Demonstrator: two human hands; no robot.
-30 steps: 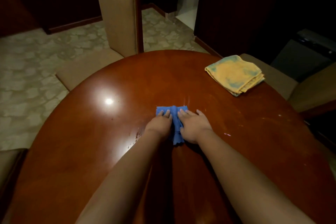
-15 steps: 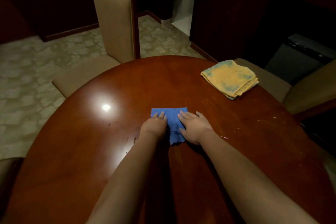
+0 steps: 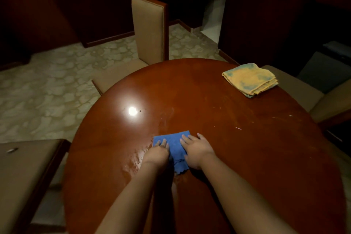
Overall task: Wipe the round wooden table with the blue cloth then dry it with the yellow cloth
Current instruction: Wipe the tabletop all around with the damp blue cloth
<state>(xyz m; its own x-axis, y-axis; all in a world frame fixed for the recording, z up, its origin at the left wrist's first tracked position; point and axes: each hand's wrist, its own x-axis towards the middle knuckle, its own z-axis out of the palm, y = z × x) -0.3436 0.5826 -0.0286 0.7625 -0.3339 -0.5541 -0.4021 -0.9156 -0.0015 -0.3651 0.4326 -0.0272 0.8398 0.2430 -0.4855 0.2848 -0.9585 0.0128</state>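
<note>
Round wooden table (image 3: 247, 138), dark reddish w/ glossy top, fills centre & right of view; lamp glare (image 3: 133, 110) on left-centre of top; wet streaks and droplets on wood just left of the hands & beyond them; few pale specks toward right edge. Patterned pale floor (image 3: 47, 91) on left. Beige padded chair (image 3: 150, 30) w/ dark wood frame pushed up at far edge of table; second beige chair (image 3: 296, 89) at right edge, partly under tabletop; beige seat (image 3: 24, 173) at lower left, beside table rim. Yellow cloth (image 3: 249, 80), folded, bluish blotches, lying flat near far-right edge, well apart from hands, untouched. Blue cloth (image 3: 175, 148), crumpled lengthwise, on table approx mid-top, pinned between both hands. Left hand (image 3: 156, 155) palm-down on left part of blue cloth, fingers bent slightly, tips pressing fabric; grip vs. plain press: can't tell. Right hand (image 3: 196, 151) palm-down on right part, fingers straight & spread, pressing flat, outer fingers touching bare wood.
</note>
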